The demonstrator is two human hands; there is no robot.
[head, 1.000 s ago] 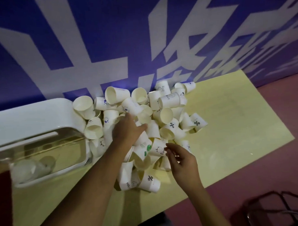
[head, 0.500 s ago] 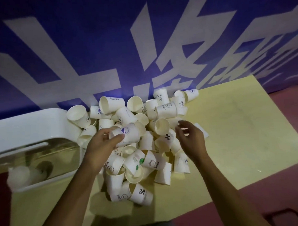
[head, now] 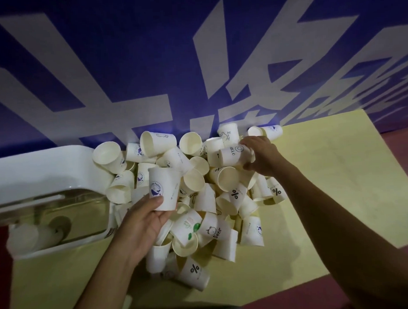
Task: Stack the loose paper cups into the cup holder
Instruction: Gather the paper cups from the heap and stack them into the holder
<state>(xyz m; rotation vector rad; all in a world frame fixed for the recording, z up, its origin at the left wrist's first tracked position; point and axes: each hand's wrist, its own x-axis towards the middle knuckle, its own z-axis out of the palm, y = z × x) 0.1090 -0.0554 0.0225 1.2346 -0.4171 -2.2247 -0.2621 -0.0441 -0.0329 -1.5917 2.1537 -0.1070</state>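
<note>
Two cups are in hand. I judge them light, thin-walled and easily crushed, so I would grip lightly, low on the wall near the stiffer base. My left hand (head: 141, 228) pinches one cup (head: 164, 191) there, thumb in front, fingers curled behind. My right hand (head: 261, 155) curls round the HELLO cup (head: 233, 154), which lies sideways on the pile (head: 207, 200). The holder (head: 44, 173) sits just left of my left fingers.

Yellow table (head: 327, 196) with cup pile (head: 207, 198), cup holder (head: 48, 166)
</note>
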